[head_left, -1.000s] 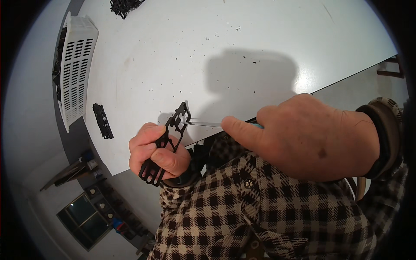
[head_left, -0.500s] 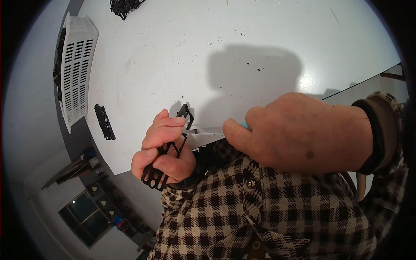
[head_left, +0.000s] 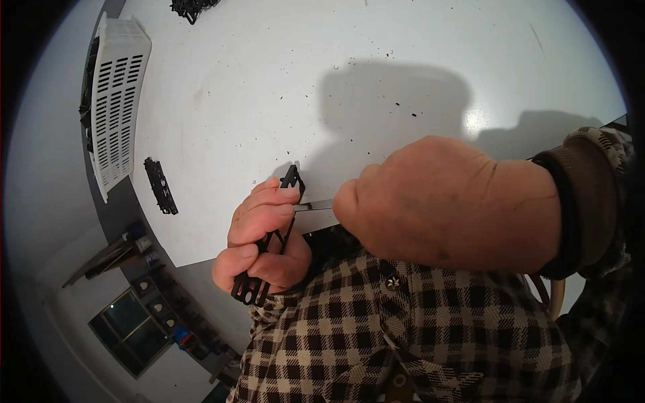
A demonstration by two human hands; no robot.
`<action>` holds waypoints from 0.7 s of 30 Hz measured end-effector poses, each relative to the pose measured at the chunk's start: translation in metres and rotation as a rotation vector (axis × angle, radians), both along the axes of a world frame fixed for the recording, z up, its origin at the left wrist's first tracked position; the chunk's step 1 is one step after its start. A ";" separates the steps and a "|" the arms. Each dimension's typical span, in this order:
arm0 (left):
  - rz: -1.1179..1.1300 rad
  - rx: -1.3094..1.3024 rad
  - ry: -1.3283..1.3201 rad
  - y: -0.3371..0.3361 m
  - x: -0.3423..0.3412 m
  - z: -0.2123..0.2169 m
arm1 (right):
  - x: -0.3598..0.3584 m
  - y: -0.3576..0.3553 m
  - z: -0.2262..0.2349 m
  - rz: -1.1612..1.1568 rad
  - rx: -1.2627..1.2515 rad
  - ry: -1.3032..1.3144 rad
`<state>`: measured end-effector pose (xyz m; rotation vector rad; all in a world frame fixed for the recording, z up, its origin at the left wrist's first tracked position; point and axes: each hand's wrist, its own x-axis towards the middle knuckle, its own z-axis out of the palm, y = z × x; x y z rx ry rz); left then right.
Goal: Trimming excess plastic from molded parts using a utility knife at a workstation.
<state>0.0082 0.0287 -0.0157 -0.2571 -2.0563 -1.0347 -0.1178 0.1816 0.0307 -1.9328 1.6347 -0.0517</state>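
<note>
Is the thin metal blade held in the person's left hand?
No, the thin metal blade extends from the closed right hand, while the left hand grips the black frame.

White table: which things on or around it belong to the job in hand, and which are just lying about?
In use:
- black frame, in the left hand
- thin metal blade, in the right hand

Seemingly just lying about:
- single black part
- white basket
- black heap
- dark crumbs
</note>
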 end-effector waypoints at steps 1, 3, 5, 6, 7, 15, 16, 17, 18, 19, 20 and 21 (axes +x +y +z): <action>-0.003 -0.003 0.002 0.000 0.000 0.001 | 0.001 -0.004 -0.003 0.021 0.022 0.010; -0.017 0.011 0.007 0.001 -0.002 0.001 | 0.001 -0.009 -0.007 0.062 0.067 0.030; -0.042 0.041 0.017 0.001 -0.004 0.000 | -0.003 -0.005 -0.006 0.028 0.043 0.018; -0.040 0.044 0.020 0.000 -0.004 0.000 | -0.006 -0.002 -0.004 -0.005 0.018 0.005; -0.019 0.031 0.036 -0.001 -0.004 -0.001 | -0.007 0.000 -0.002 -0.038 -0.008 -0.008; -0.023 -0.051 0.059 -0.002 -0.003 -0.002 | -0.013 -0.001 0.026 -0.035 -0.027 0.020; -0.050 -0.056 0.061 -0.002 -0.003 -0.001 | -0.012 0.000 0.025 -0.036 -0.029 0.019; -0.077 -0.061 0.063 -0.002 -0.003 -0.001 | -0.009 0.001 0.022 -0.065 -0.053 0.034; -0.079 -0.064 0.063 -0.002 -0.003 0.000 | -0.006 0.001 0.017 -0.093 -0.077 0.049; -0.104 -0.043 0.064 -0.001 -0.004 0.000 | -0.003 0.001 0.013 -0.122 -0.101 0.063; -0.131 -0.018 0.066 -0.001 -0.005 -0.002 | -0.002 -0.001 0.008 -0.126 -0.101 0.066; -0.158 0.006 0.068 -0.001 -0.006 -0.003 | -0.004 -0.003 0.002 -0.054 -0.074 0.067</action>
